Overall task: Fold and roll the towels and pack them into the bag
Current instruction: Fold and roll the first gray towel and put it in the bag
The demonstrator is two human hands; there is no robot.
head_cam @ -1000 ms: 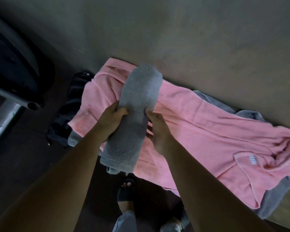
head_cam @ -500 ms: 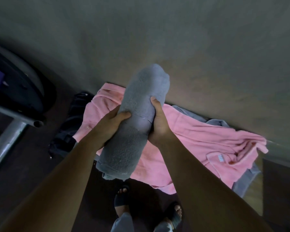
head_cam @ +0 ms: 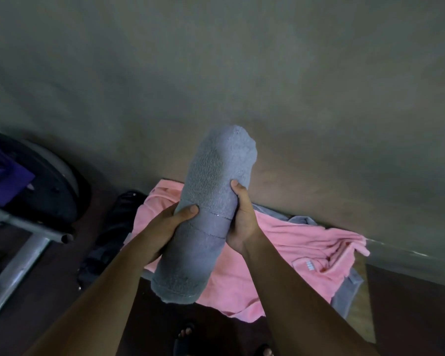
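Note:
A grey towel rolled into a thick cylinder (head_cam: 211,201) is held up in the air, its far end raised toward the wall. My left hand (head_cam: 170,224) grips its left side with the thumb across the front. My right hand (head_cam: 242,219) grips the right side, thumb up along the roll. Below it a pink towel (head_cam: 293,253) lies spread and rumpled on a small table, with another grey towel (head_cam: 347,291) under it showing at the right edge. A dark bag (head_cam: 111,227) sits on the floor to the left of the pink towel.
A grey wall (head_cam: 242,73) rises just behind the table. At the left stand a metal frame (head_cam: 23,242) and a dark round object with a purple item (head_cam: 3,176). My sandalled feet (head_cam: 185,335) show on the dark floor below.
Both hands closed round the grey roll and lifted it off the pink towel, raising it toward the wall. The view tilted upward.

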